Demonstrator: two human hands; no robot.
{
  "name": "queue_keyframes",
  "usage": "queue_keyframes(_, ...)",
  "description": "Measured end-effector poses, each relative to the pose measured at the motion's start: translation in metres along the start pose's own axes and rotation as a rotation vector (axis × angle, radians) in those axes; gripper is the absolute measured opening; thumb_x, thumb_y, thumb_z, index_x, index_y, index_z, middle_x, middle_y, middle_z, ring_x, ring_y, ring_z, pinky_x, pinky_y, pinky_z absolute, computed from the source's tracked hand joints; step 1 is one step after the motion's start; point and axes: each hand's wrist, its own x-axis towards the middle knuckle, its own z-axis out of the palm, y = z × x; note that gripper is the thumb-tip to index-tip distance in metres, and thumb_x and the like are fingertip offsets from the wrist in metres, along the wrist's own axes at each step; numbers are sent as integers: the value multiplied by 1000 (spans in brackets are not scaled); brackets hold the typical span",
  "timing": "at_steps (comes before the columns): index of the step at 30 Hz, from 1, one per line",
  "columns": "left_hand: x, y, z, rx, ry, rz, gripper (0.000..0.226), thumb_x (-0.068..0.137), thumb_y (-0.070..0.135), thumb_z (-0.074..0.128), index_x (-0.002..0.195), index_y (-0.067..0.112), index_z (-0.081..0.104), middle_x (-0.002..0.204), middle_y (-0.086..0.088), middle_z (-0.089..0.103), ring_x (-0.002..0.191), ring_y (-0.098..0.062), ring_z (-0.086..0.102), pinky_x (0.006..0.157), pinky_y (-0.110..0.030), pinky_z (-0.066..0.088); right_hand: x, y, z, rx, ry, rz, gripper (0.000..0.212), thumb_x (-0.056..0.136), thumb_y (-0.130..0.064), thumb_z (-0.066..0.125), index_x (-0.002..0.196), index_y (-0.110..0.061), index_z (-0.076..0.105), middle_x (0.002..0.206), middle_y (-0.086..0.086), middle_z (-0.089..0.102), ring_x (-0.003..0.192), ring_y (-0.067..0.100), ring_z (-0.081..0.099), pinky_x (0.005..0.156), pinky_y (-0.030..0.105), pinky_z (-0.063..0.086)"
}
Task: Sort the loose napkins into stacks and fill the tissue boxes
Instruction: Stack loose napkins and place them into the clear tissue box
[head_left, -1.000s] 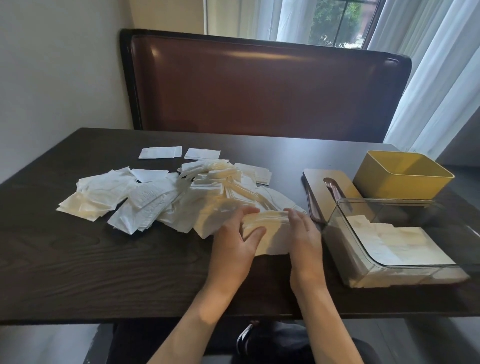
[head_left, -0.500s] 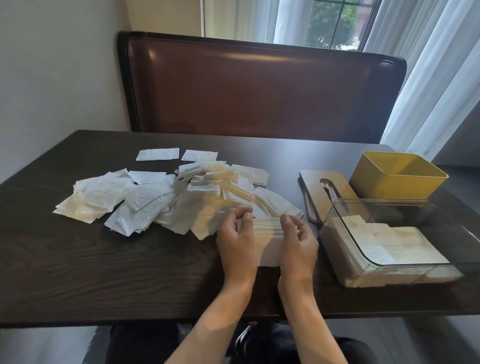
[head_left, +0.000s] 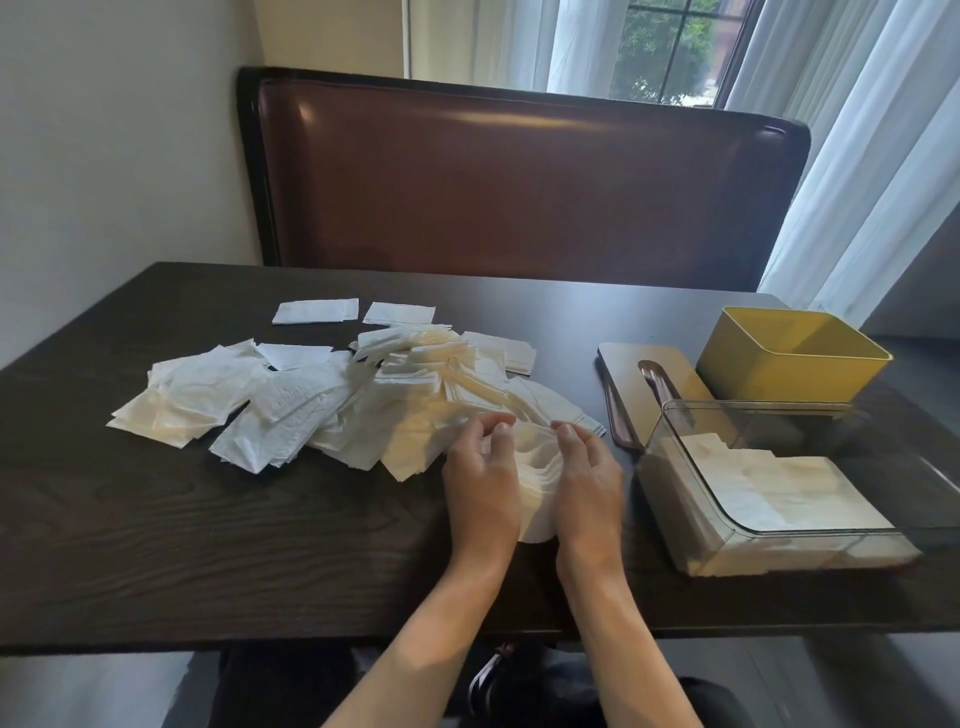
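Note:
A stack of white napkins (head_left: 537, 483) stands on edge on the dark table (head_left: 208, 545), squeezed between my left hand (head_left: 480, 483) and my right hand (head_left: 589, 483). Both hands grip its sides with curled fingers. A wide heap of loose napkins (head_left: 332, 400) spreads to the left and behind my hands. On the right sits a clear tissue box (head_left: 810, 467) with a layer of napkins inside. Behind it stands an empty yellow tissue box (head_left: 789, 358).
A flat lid with a slot (head_left: 628, 379) lies between the heap and the boxes. Two single napkins (head_left: 317, 310) lie apart at the far side. A brown padded bench back (head_left: 519, 182) rises behind the table, with curtains to the right.
My hands have drawn closer together and tipped the gathered napkins up on edge, squaring them into a tighter stack; before, the napkins lay flatter under my hands.

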Motion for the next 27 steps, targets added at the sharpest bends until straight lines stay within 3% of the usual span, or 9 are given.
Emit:
queue_keyframes(3, 0, -2, -1, 41, 14, 20, 24, 100, 13, 54, 82, 25, 65, 82, 11, 68, 82, 6, 62, 73, -7, 41, 1, 4, -3, -60, 46, 2, 28, 84, -51, 49, 87, -33, 70, 89, -3, 74, 91, 18, 70, 88, 54, 53)
queue_keyframes(7, 1, 0, 1, 96, 59, 45, 30, 102, 21, 55, 73, 19, 65, 70, 6, 67, 71, 1, 62, 65, -9, 42, -2, -1, -6, -95, 88, -78, 40, 102, -34, 44, 74, -15, 64, 79, 1, 68, 77, 5, 64, 76, 42, 50)
queue_keyframes(9, 2, 9, 3, 85, 107, 53, 33, 102, 21, 54, 71, 22, 65, 63, 7, 64, 63, 1, 59, 59, -10, 41, -5, -6, -7, -73, 82, -122, 42, 105, -31, 40, 73, -15, 62, 78, 1, 68, 75, 3, 63, 71, 37, 47)
queue_keyframes(12, 6, 24, 4, 33, 152, 56, 35, 103, 22, 53, 70, 25, 65, 55, 11, 59, 54, 0, 52, 56, -17, 40, -11, -18, -8, -119, 21, -207, 34, 105, -33, 39, 83, -25, 64, 79, -18, 67, 79, 3, 64, 71, 33, 50)
queue_keyframes(14, 8, 36, 6, 14, 158, 37, 35, 104, 27, 52, 72, 23, 67, 59, 10, 61, 58, -2, 54, 62, -27, 45, -15, -26, -11, -161, -8, -266, 27, 103, -40, 39, 99, -25, 62, 79, -19, 66, 80, -6, 61, 69, 19, 45)
queue_keyframes(16, 9, 47, 9, -25, 144, 8, 38, 104, 31, 49, 72, 23, 67, 66, 6, 65, 68, -12, 63, 71, -37, 51, -17, -36, -16, -235, -4, -326, 26, 101, -47, 42, 111, -28, 57, 76, -12, 65, 76, -7, 61, 65, 18, 43)
queue_keyframes(19, 4, 65, 12, -96, 43, -97, 49, 103, 42, 44, 67, 22, 70, 81, -3, 71, 83, -23, 68, 81, -46, 55, -16, -55, -25, -398, 37, -461, 20, 99, -50, 46, 103, -34, 58, 58, -6, 57, 57, 3, 57, 54, 23, 41)
queue_keyframes(21, -4, 76, 12, -113, -63, -125, 53, 103, 45, 41, 67, 22, 72, 86, -5, 73, 84, -24, 69, 77, -43, 55, -14, -72, -34, -472, 71, -528, 25, 96, -52, 47, 98, -31, 62, 60, -7, 57, 62, 4, 57, 54, 22, 39)
queue_keyframes(27, -16, 103, 17, -43, -380, 17, 47, 104, 43, 45, 80, 12, 71, 61, 4, 63, 54, -6, 59, 52, -20, 42, 10, -127, -64, -696, 49, -523, 41, 96, -57, 46, 100, -21, 63, 75, -7, 59, 76, 15, 62, 68, 33, 50)
